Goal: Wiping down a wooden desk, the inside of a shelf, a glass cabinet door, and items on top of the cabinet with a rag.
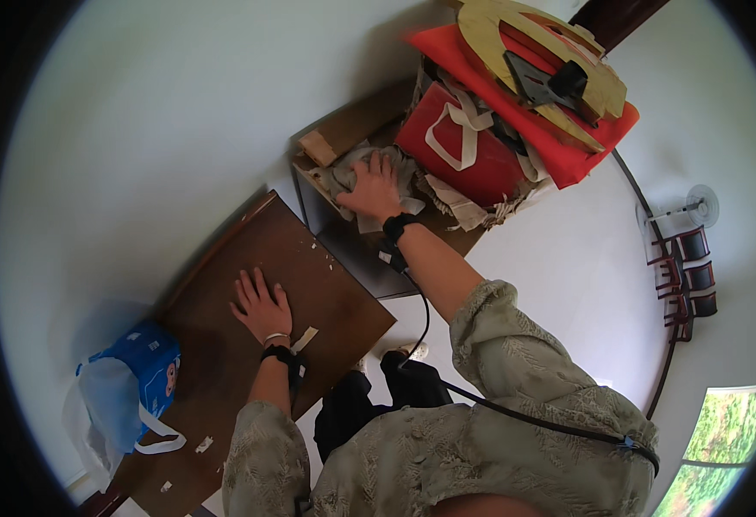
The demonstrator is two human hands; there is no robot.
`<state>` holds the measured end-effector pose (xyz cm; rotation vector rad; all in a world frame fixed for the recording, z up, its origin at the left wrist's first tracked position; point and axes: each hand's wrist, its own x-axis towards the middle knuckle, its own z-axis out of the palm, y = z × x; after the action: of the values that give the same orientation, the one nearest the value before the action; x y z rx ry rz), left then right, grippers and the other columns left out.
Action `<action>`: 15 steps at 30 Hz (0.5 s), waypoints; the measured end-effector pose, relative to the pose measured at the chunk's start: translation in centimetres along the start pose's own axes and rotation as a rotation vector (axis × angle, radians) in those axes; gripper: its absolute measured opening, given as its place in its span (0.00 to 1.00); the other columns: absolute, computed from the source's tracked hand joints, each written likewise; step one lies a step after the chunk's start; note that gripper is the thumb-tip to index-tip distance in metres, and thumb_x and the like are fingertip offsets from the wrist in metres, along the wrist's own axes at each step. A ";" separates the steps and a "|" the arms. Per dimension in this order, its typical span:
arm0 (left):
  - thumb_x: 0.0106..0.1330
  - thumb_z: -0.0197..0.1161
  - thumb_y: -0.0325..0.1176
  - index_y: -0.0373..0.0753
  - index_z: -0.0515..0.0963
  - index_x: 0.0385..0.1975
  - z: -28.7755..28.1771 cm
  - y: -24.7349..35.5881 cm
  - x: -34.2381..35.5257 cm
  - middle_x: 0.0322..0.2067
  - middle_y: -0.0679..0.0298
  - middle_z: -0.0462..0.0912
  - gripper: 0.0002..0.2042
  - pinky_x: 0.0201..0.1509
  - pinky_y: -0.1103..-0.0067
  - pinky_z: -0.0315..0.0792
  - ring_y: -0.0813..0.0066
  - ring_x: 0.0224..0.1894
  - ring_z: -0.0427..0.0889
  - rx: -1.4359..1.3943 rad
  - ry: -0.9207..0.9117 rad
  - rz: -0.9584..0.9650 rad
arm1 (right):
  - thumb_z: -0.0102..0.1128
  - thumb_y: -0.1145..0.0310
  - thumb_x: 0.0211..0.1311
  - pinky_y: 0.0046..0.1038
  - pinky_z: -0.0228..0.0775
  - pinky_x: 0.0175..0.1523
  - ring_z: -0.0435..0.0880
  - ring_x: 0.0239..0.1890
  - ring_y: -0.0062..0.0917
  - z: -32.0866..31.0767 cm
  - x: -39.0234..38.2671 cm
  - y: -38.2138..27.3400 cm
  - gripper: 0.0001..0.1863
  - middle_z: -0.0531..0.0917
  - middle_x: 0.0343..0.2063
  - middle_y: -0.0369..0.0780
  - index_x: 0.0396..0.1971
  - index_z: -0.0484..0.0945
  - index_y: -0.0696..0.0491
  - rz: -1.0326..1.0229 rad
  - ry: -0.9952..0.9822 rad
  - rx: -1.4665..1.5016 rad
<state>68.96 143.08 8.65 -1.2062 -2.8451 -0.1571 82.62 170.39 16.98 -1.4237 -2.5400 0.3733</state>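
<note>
My left hand lies flat on the brown wooden tabletop, fingers spread, with nothing in it. Farther off and to the right, my right hand rests palm down on a crumpled grey cloth. Its fingers are stretched over the cloth rather than wrapped round it. The cloth lies on a second brown wooden surface, beside a small light-brown block. Each wrist wears a black band, and a black cable runs from the right one.
Right of the cloth stands a torn box with a red bag inside. A red sheet and a yellow curved board lie on top. A blue bag sits at the left. Dark chairs and a fan stand far right.
</note>
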 end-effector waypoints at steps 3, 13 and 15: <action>0.71 0.42 0.49 0.52 0.57 0.68 0.0 -0.2 -0.2 0.71 0.66 0.50 0.26 0.69 0.50 0.46 0.65 0.72 0.49 -0.023 -0.014 0.000 | 0.64 0.47 0.39 0.51 0.39 0.71 0.48 0.69 0.55 0.0 3.1 -0.3 0.39 0.55 0.66 0.54 0.56 0.71 0.46 0.137 -0.034 0.034; 0.71 0.42 0.50 0.53 0.57 0.68 0.5 -1.1 0.2 0.70 0.66 0.53 0.26 0.69 0.49 0.48 0.66 0.72 0.50 -0.033 0.037 0.013 | 0.64 0.52 0.41 0.57 0.38 0.70 0.49 0.70 0.49 1.3 -1.4 -3.0 0.33 0.61 0.66 0.44 0.53 0.72 0.42 -0.082 -0.032 -0.024; 0.71 0.42 0.49 0.53 0.58 0.68 0.8 -1.0 0.4 0.70 0.66 0.53 0.26 0.69 0.49 0.48 0.65 0.72 0.50 -0.038 0.042 0.009 | 0.68 0.57 0.39 0.58 0.39 0.70 0.51 0.69 0.49 1.3 -3.4 -3.4 0.33 0.61 0.66 0.44 0.52 0.72 0.41 -0.184 -0.048 -0.039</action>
<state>67.95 142.72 7.78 -1.2078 -2.8123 -0.2338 81.25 165.61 16.66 -1.1944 -2.7025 0.3319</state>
